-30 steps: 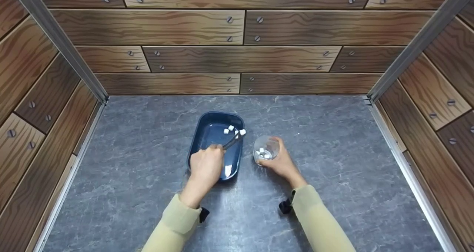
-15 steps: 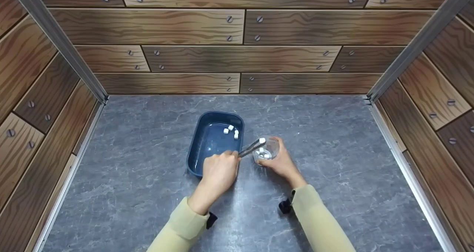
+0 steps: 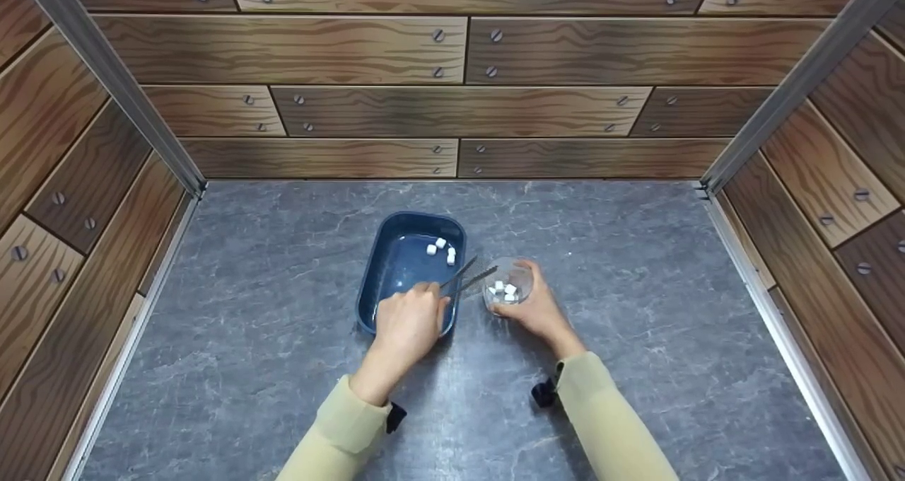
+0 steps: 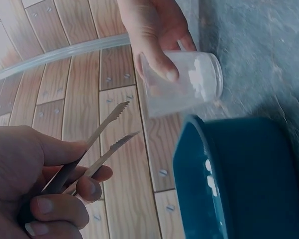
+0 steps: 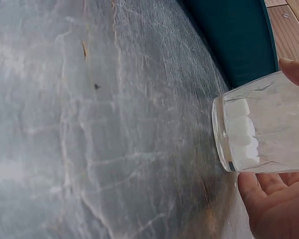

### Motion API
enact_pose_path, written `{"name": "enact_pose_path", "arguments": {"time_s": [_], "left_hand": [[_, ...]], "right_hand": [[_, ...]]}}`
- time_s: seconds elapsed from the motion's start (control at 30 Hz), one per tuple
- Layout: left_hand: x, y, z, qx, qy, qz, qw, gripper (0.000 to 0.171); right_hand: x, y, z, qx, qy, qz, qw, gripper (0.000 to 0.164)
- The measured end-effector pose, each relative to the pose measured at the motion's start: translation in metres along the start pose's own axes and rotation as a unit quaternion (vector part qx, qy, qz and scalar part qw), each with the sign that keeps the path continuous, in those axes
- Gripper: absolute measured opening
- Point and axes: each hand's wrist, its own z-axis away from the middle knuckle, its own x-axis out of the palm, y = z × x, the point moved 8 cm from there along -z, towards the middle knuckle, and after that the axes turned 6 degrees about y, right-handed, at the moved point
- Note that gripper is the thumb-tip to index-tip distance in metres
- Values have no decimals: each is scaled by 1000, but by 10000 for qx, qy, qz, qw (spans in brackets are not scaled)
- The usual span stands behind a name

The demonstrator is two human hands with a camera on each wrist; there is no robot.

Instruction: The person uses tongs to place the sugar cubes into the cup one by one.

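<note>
My left hand (image 3: 409,325) grips metal tongs (image 4: 102,149) with serrated tips. Their two arms stand apart, with nothing between them, over the gap between the tray and the glass. A clear drinking glass (image 3: 508,272) stands on the table with several white cubes (image 5: 241,130) at its bottom. Fingers and thumb of my right hand (image 3: 541,310) wrap round the glass's right side. Left of the glass is a deep blue rectangular tray (image 3: 369,283), where several more white cubes (image 3: 432,250) lie near the far right corner. My left hand overlaps the tray's near right part in the head view.
The grey marbled tabletop (image 3: 247,290) is bounded by a wood-plank patterned back wall (image 3: 452,109) and similar side walls. Metal rails (image 3: 771,311) run along the table's sides. Each wrist carries a small black device (image 3: 544,394).
The tongs carried a white cube from the tray to the glass and let it go inside. My left hand has since drawn back leftward, with the tongs spread. The right hand and glass stayed put.
</note>
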Motion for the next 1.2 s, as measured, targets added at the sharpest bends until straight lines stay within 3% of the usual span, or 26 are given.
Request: {"name": "enact_pose_path", "arguments": {"time_s": [0.37, 0.6, 0.93, 1.2], "left_hand": [[5, -35, 7, -440, 143, -32, 9989, 22], [12, -55, 10, -754, -80, -57, 9971, 21], [18, -71, 13, -1009, -198, -96, 9947, 22], [30, -78, 8, -1104, -530, -178, 9923, 24]], "right_hand": [[2, -4, 7, -99, 199, -146, 9996, 97], [11, -10, 20, -152, 309, -249, 9991, 95], [14, -12, 26, -57, 571, -409, 9975, 100], [16, -13, 31, 14, 904, -234, 9956, 95]]}}
